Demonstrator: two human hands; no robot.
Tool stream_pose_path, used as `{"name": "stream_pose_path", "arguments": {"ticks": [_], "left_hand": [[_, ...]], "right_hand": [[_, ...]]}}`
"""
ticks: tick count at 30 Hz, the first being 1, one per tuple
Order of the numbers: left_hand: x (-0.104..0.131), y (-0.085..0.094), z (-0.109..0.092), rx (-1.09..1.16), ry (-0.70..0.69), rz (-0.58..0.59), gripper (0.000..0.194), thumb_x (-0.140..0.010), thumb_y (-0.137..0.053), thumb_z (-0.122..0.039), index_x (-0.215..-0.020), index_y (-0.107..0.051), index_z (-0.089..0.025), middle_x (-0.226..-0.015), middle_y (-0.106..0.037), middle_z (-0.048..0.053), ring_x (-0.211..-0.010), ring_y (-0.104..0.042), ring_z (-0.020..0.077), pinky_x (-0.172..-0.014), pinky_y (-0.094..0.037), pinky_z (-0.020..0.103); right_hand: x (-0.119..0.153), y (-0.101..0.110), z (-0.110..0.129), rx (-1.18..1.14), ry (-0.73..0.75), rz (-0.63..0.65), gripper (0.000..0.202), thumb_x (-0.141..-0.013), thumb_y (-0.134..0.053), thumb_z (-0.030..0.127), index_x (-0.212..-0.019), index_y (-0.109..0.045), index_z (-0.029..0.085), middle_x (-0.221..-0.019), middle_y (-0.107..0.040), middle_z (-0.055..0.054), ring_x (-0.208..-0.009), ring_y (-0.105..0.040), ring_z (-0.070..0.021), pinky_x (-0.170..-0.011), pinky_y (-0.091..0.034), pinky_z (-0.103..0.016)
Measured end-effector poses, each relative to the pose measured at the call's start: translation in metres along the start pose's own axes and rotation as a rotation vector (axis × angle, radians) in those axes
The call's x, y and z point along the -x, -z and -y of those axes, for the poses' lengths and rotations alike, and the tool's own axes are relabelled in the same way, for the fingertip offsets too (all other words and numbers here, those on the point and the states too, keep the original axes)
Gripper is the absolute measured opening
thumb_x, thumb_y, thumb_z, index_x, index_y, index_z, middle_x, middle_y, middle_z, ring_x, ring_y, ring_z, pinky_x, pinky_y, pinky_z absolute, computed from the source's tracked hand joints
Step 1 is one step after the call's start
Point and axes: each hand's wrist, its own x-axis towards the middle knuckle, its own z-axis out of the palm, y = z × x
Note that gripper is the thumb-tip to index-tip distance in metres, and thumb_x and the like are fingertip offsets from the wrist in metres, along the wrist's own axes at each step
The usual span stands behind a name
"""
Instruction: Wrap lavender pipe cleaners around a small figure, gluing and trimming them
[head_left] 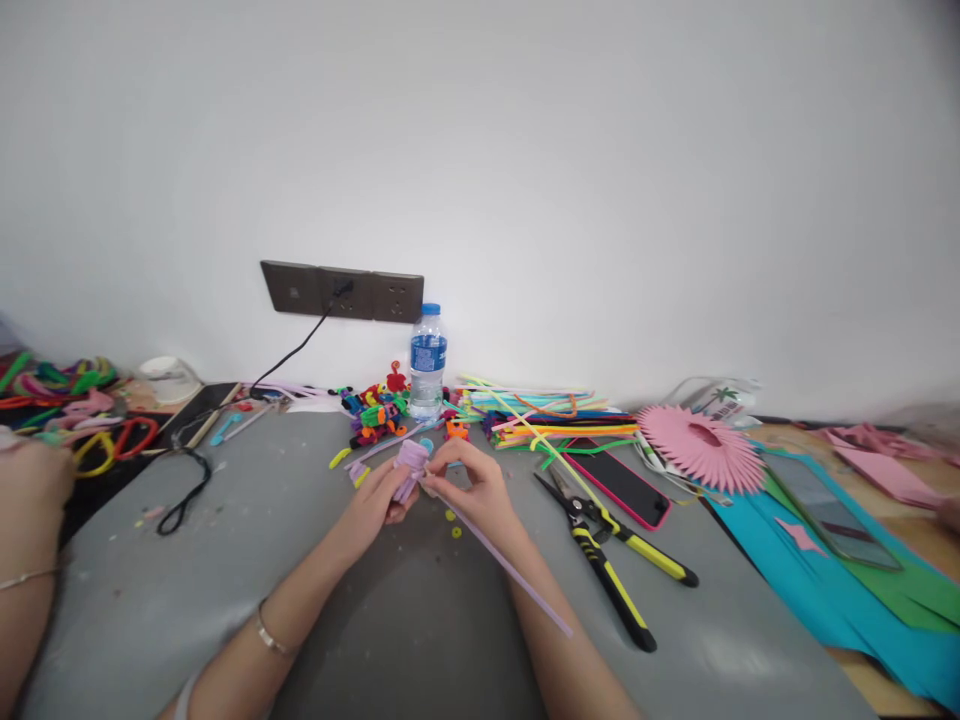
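Note:
My left hand [375, 510] is closed around a small bundle of coiled lilac pipe cleaner [411, 466], with a light blue round tip at its top. My right hand [472, 492] pinches at the bundle's right side, thumb and forefinger together on a lilac pipe cleaner [517, 578]. Its loose end runs down to the right across my right forearm. Small yellow bits [454, 531] lie on the grey mat below my fingers. Just behind my hands sits a cluster of colourful pipe-cleaner figures [379, 415].
A water bottle [428, 365] stands against the wall. To the right are pipe cleaners [555, 415], pliers-like cutters [600, 550], a phone [619, 485], a pink pleated paper ring [675, 450] and blue paper [787, 590]. Another person's hand [34, 490] is at left near scissors [112, 450].

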Motion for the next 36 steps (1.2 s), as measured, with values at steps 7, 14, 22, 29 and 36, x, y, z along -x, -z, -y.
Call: {"name": "stream_pose_path", "arguments": {"ticks": [7,14,22,29,36], "left_hand": [[0.003,0.000,0.003,-0.033,0.014,-0.023,0.047,-0.079,-0.061,-0.065,-0.080,-0.055,-0.018,-0.055,-0.043,-0.008,-0.045,-0.027,0.0064,-0.045,-0.020,0.021],[0.002,0.000,0.004,-0.005,0.000,-0.016,0.043,-0.081,-0.062,-0.061,-0.088,-0.056,-0.018,-0.055,-0.044,-0.007,-0.046,-0.027,0.0070,-0.045,-0.021,0.021],[0.005,-0.001,0.002,-0.046,-0.053,-0.040,0.046,-0.083,-0.061,-0.063,-0.098,-0.057,-0.019,-0.059,-0.043,-0.007,-0.048,-0.029,0.0084,-0.047,-0.022,0.022],[0.006,-0.003,0.000,-0.101,-0.064,-0.019,0.051,-0.084,-0.055,-0.068,-0.098,-0.057,-0.019,-0.060,-0.042,-0.007,-0.050,-0.029,0.0084,-0.048,-0.022,0.022],[0.003,-0.004,0.006,0.042,-0.004,-0.010,0.053,-0.080,-0.061,-0.067,-0.100,-0.057,-0.018,-0.058,-0.044,-0.008,-0.048,-0.030,0.0077,-0.048,-0.023,0.022]], "right_hand": [[0.003,-0.002,0.004,0.085,-0.007,0.102,0.010,-0.088,-0.070,0.032,-0.084,-0.073,0.023,-0.076,-0.060,-0.002,-0.068,-0.055,-0.0174,-0.062,-0.045,-0.029],[0.005,-0.005,0.006,0.112,-0.047,0.053,0.013,-0.092,-0.062,0.025,-0.079,-0.065,0.022,-0.073,-0.056,0.000,-0.066,-0.051,-0.0162,-0.062,-0.041,-0.028],[0.004,-0.010,0.008,0.100,-0.036,0.025,0.017,-0.093,-0.060,0.028,-0.077,-0.061,0.022,-0.072,-0.052,0.000,-0.066,-0.049,-0.0166,-0.062,-0.039,-0.028],[0.005,-0.011,0.008,0.114,-0.015,0.001,0.014,-0.090,-0.063,0.023,-0.076,-0.063,0.022,-0.067,-0.046,0.002,-0.063,-0.046,-0.0163,-0.060,-0.036,-0.028],[0.008,-0.009,-0.004,0.051,-0.065,-0.130,0.011,-0.091,-0.061,0.025,-0.080,-0.064,0.022,-0.071,-0.056,0.001,-0.064,-0.050,-0.0164,-0.062,-0.040,-0.028]]}}
